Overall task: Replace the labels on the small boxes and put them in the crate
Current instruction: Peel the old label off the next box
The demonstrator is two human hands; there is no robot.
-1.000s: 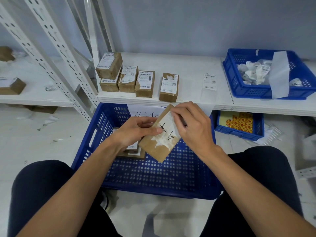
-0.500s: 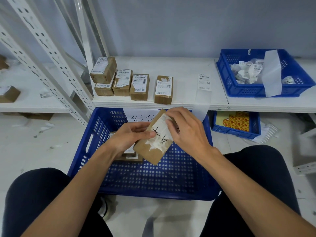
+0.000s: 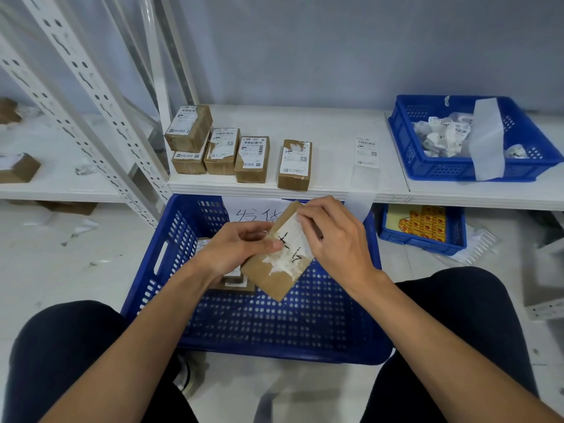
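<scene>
Small box [image 3: 274, 274] of brown cardboard hangs tilted at the centre of the frame, above the big blue crate [image 3: 171, 239], held between both hands. Left hand [image 3: 235, 251] grips it from its left edge, fingers curled beneath and thumb laid across the top face. Right hand [image 3: 335, 242] comes in from the right, its fingers curled onto the box's upper corner, pinching the top edge of the white label [image 3: 291, 247] that covers much of that face. That label is ragged along its lower edge and carries dark handwritten strokes.

Below the left wrist, labelled boxes [image 3: 233, 280] lie flat on the crate's floor, mostly hidden; how many I cannot tell. A paper sheet [image 3: 248, 213] with handwritten characters hangs on the crate's far wall.

Across the middle of the frame runs a white shelf [image 3: 329, 126]. Five more boxes [image 3: 252, 158] stand near its front edge, left of centre, the two at the left end stacked one on the other. A loose label [image 3: 367, 151] lies flat to their right. At the upper right a blue basket [image 3: 427, 169] holds crumpled label scraps [image 3: 439, 138], and a long pale strip [image 3: 488, 135] drapes over its front wall. Under the shelf at the right sits a smaller blue tray [image 3: 421, 244] with yellow and red packets [image 3: 427, 222]
</scene>
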